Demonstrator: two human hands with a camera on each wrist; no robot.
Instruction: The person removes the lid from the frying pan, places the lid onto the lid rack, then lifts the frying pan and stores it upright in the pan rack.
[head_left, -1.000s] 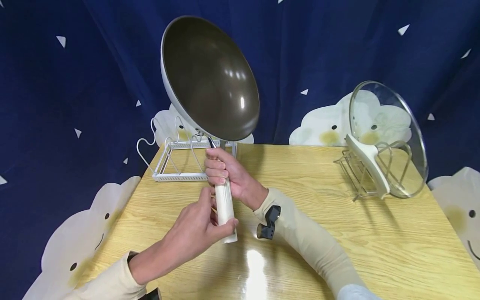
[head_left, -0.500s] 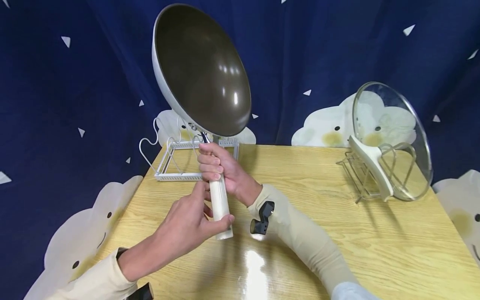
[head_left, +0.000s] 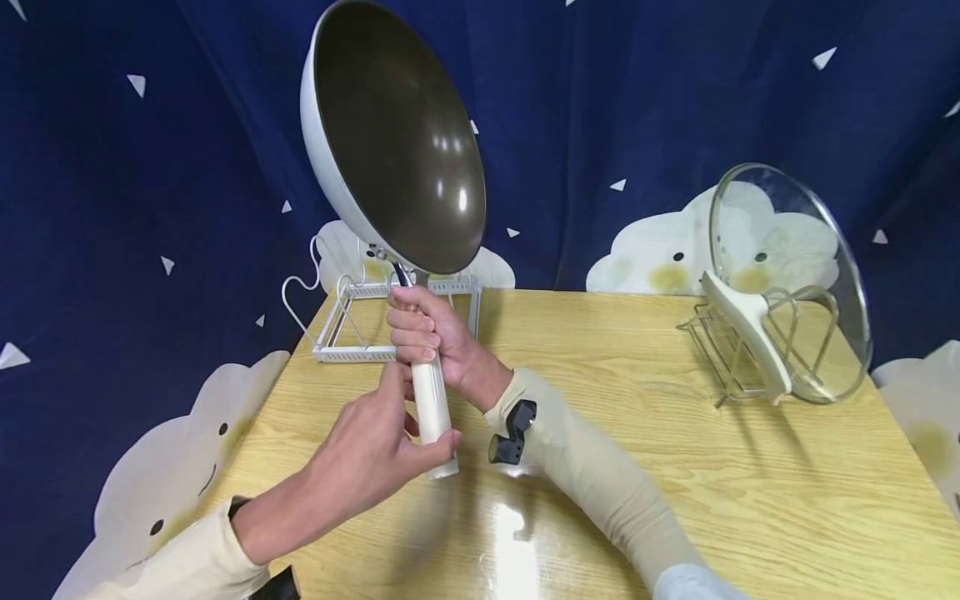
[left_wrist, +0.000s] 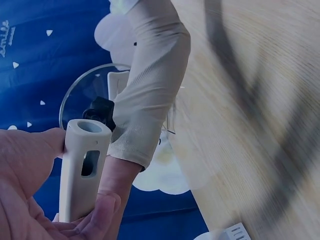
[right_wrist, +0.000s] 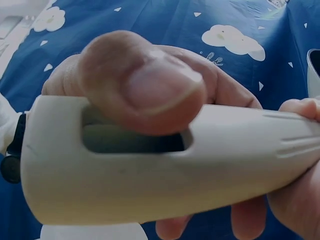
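Observation:
A deep wok (head_left: 397,142) with a dark inside and white outside is held up in the air, its bowl raised and tilted, its white handle (head_left: 431,408) pointing down. My right hand (head_left: 442,337) wraps the handle just below the bowl. Lower down, my left hand (head_left: 360,446) pinches the handle, its thumb near the end and fingers behind. The left wrist view shows the hollow handle end (left_wrist: 89,127) with a slot in its side. In the right wrist view the left thumb (right_wrist: 145,85) lies over that slot.
A white wire rack (head_left: 352,354) stands at the back left of the wooden table (head_left: 600,350), partly behind the right hand. On the right, a glass lid (head_left: 847,275) with a white handle leans upright in a metal wire rack (head_left: 708,350). A blue curtain (head_left: 555,108) hangs behind.
The wok has moved slightly up and to the left in view, and its bowl has turned a little more side-on. Both hands keep their hold on the handle.

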